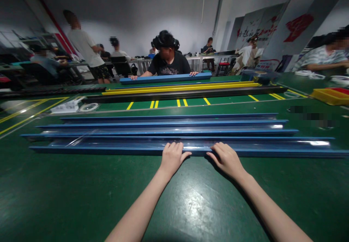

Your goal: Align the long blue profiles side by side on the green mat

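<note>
A long blue U-shaped channel (114, 150) lies across the green table in front of me, open side up. A clear plastic film or strip glints inside it. Both my hands grip its near wall close to the middle: my left hand (171, 158) has its fingers hooked over the edge with the thumb on the outer side. A short gap to the right, my right hand (226, 159) holds the same wall in a like way, fingertips inside the channel. Right behind it, more blue channels (169, 133) lie parallel.
Across the green table (68, 191), a person (170, 65) holds another blue channel (166, 78). Between us lie yellow strips (177, 88) and a long black strip (185, 94). A yellow tray (328, 97) stands at right, a white coil (89, 107) at left. Other people sit or stand behind.
</note>
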{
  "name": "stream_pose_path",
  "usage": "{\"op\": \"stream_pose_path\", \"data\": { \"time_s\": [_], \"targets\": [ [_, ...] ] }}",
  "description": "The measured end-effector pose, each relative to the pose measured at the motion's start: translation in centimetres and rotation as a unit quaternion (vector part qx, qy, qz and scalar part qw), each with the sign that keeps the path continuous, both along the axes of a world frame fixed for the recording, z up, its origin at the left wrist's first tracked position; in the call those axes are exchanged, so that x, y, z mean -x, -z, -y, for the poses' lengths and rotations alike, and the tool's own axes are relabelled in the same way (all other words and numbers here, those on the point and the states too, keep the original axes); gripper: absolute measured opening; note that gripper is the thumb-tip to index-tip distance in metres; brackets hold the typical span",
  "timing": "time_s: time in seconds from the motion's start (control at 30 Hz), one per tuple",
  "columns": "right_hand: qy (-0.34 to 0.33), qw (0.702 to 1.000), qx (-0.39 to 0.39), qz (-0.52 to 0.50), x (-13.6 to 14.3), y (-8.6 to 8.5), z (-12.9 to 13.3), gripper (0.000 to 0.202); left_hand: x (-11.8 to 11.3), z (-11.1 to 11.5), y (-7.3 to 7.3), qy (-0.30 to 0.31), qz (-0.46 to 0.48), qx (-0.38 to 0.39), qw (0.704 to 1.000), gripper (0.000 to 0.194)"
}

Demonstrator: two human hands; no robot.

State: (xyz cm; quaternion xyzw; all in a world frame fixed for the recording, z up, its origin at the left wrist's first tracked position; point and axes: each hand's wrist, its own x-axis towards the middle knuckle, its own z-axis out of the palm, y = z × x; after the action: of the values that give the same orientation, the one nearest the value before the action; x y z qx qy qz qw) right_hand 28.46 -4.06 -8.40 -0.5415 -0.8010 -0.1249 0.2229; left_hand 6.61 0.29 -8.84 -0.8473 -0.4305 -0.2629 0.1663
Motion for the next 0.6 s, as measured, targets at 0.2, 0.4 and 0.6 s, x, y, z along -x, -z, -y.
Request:
{"op": "stream_pose_path", "data": {
  "time_s": [0.2,0.4,0.6],
  "targets": [
    [0.003,1.0,-0.003,0.004,0.0,0.0,0.0,0.025,0.0,0.1,-0.1,0.0,0.001,-0.003,1.0,0.038],
    [0.042,0.998,-0.018,0.03,1.2,-0.4,0.0,0.029,-0.2,0.1,-0.1,-0.004,-0.004,-0.012,1.0,0.037],
    [0.036,0.998,-0.021,0.052,2.4,-0.9,-0.5,0.03,0.0,0.2,-0.1,0.001,-0.009,-0.017,1.0,0.036]
  ]
}}
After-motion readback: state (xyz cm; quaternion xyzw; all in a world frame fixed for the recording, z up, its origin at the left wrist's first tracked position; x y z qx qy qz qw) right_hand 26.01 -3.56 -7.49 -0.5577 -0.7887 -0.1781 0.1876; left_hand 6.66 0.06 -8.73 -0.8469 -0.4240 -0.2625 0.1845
